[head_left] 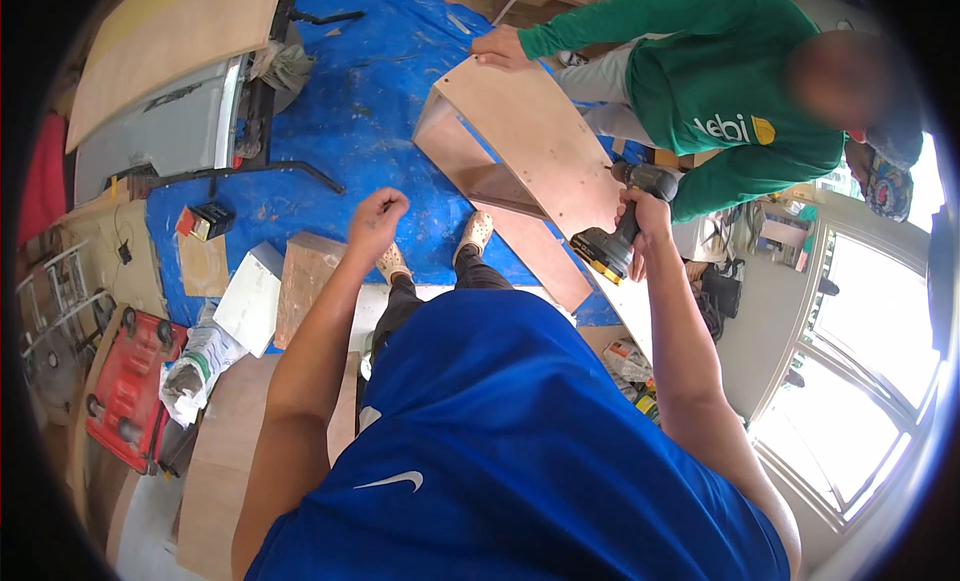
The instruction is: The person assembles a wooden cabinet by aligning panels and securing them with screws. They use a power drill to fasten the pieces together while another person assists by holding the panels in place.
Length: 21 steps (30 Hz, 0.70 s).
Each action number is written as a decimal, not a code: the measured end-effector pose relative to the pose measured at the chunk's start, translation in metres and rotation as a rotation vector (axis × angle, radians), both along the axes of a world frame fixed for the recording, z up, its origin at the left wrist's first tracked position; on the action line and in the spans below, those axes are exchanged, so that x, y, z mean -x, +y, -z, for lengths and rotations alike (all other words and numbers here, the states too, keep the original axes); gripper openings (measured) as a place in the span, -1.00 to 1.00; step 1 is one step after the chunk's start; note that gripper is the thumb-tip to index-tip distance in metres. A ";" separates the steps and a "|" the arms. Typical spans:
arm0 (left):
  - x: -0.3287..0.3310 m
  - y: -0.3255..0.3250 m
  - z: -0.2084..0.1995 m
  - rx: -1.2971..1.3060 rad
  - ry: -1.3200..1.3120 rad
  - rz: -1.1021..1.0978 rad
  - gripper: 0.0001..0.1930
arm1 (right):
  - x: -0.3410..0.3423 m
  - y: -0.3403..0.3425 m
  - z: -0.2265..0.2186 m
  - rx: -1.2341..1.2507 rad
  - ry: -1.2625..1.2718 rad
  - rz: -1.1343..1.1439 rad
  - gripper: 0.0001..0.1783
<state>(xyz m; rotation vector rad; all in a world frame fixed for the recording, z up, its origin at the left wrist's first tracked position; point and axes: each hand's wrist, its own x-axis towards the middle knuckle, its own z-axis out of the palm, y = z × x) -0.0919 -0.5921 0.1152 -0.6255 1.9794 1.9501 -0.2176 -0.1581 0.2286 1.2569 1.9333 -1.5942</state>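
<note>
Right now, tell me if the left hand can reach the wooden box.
Probably yes: nothing visible stands between the left hand and the wooden box; only blue sheet shows in the gap.

To your left lie a red plastic wheeled case (132, 381) and a white rectangular block (248, 306), to your right a white-framed glass window (868, 343).

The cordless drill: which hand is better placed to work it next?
Right, I'd judge: the right hand grips the cordless drill over the wooden box. The left hand is apart from both, curled; whether it holds anything small is unclear.
</note>
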 end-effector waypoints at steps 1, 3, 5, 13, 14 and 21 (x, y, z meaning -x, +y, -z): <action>0.005 0.008 0.003 -0.004 0.056 0.031 -0.86 | 0.000 -0.002 -0.003 -0.010 0.007 0.001 -0.85; 0.023 0.031 -0.001 0.010 0.158 0.124 -0.85 | -0.001 -0.003 -0.008 -0.005 -0.001 -0.029 -0.84; 0.045 0.059 -0.011 0.054 0.245 0.245 -0.84 | -0.001 -0.001 -0.011 -0.027 -0.029 -0.055 -0.84; 0.144 0.199 -0.031 0.327 0.489 0.623 -0.72 | -0.001 0.003 -0.025 -0.118 -0.081 -0.158 -0.90; 0.154 0.216 -0.026 0.368 0.544 0.629 -0.70 | 0.000 0.003 -0.028 -0.106 -0.078 -0.161 -0.90; 0.182 0.290 -0.004 0.435 0.571 0.725 -0.60 | -0.007 0.009 -0.040 -0.081 -0.044 -0.225 -0.89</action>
